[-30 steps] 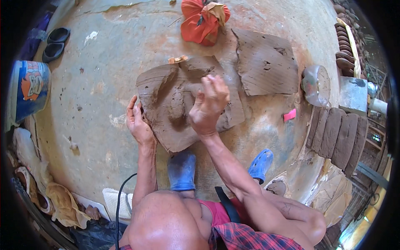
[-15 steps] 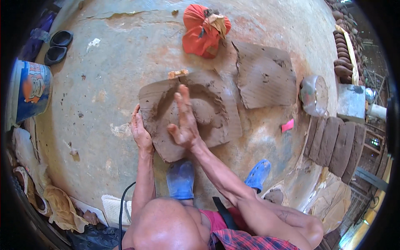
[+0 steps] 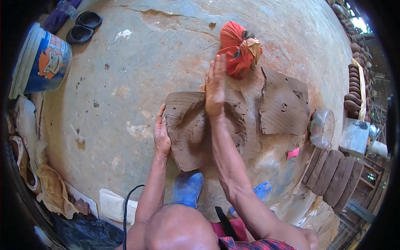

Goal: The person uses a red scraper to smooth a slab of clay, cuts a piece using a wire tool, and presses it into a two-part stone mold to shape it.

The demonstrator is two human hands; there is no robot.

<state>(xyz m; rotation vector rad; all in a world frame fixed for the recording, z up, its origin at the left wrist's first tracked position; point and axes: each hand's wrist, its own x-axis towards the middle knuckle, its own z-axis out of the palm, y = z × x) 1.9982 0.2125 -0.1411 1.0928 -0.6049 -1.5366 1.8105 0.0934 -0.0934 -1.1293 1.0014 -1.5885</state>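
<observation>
Right hand (image 3: pixel 215 85) farther across clay slab (image 3: pixel 187 133)

**Person seen from above: what they wear**

Both forearms are bare, with no sleeves, gloves, watch or rings on the left hand (image 3: pixel 161 135) or right hand (image 3: pixel 215 87). Blue rubber shoes (image 3: pixel 187 188) cover the feet. A red checked garment (image 3: pixel 250 243) shows at the lower edge, and a thin black cable (image 3: pixel 126 208) hangs by the left arm

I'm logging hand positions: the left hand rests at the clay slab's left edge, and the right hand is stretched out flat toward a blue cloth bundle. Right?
Not quite. In the head view the cloth bundle is red-orange, not blue. The left hand does rest at the clay slab edge, and the right hand is stretched flat toward the bundle.
</observation>
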